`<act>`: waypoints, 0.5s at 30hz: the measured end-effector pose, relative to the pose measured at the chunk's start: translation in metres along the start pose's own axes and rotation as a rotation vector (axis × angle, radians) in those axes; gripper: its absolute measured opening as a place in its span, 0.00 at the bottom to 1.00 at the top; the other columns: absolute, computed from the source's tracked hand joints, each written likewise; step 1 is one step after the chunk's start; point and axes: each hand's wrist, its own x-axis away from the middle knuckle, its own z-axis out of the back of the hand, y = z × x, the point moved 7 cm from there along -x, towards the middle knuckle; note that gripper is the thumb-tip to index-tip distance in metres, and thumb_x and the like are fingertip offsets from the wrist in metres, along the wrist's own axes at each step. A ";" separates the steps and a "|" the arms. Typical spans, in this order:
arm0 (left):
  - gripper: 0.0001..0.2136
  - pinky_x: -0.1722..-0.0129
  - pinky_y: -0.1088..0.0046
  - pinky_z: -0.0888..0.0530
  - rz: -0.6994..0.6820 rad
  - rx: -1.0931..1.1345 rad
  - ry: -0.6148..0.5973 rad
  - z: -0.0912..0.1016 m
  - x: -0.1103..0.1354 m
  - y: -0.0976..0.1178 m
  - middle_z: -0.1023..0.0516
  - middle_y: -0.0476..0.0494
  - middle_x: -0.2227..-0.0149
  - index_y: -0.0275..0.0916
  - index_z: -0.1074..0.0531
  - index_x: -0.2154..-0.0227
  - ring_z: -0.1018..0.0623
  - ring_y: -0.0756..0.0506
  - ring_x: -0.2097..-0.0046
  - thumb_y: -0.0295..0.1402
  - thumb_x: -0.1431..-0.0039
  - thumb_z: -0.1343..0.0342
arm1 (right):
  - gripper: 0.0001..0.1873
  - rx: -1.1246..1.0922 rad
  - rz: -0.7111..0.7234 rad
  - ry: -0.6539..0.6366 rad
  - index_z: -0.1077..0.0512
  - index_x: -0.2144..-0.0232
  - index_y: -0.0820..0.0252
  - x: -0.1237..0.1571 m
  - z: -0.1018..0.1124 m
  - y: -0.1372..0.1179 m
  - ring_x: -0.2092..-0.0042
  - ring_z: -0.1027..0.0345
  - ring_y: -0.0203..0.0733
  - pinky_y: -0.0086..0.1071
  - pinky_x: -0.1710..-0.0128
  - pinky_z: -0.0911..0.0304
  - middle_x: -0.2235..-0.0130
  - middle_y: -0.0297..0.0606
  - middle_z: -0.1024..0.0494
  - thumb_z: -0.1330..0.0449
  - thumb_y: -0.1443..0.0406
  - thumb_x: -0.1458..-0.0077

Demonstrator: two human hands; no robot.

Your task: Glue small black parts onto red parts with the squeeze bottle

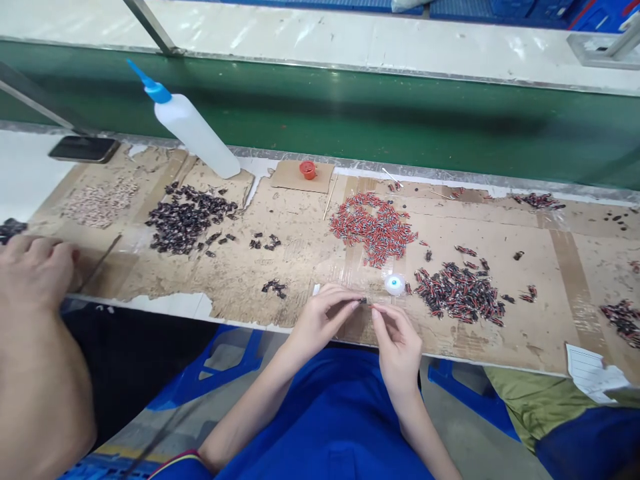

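Just to the near side and left of the white ball (pixel 395 285), which serves as landmark on the cardboard-covered desk (pixel 30 167), two bare hands meet fingertip to fingertip. The left hand (pixel 323 317), to the ball's near left, has its grip closed in a thumb-and-finger pinch on a small black part (pixel 363 301). The right hand (pixel 399 333), directly on the near side of the ball and the closer of the two to it, likewise has a narrow, closed grip, pinching a tiny red part (pixel 371 305). Relation to note: the black part lies immediately left of the right grip, its long axis running roughly sideways, from one hand toward the other; the red part faces its end. Whether the two touch is too small to tell. Beyond the ball, slightly to its left, spreads a pile of red parts (pixel 373 230); just right of it lies a pile of red-and-black parts (pixel 457 293). Well to its left and farther back is a heap of black parts (pixel 187 217), with a white bottle (pixel 197 137) behind the heap. At far left rests a co-worker's hand (pixel 37 267).
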 end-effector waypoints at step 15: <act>0.06 0.57 0.66 0.25 0.008 0.031 -0.031 -0.006 0.006 0.013 0.19 0.42 0.63 0.41 0.22 0.63 0.23 0.45 0.58 0.30 0.40 0.44 | 0.11 -0.043 -0.061 0.089 0.21 0.66 0.59 0.004 0.004 0.005 0.63 0.24 0.44 0.36 0.66 0.24 0.63 0.42 0.19 0.37 0.59 0.46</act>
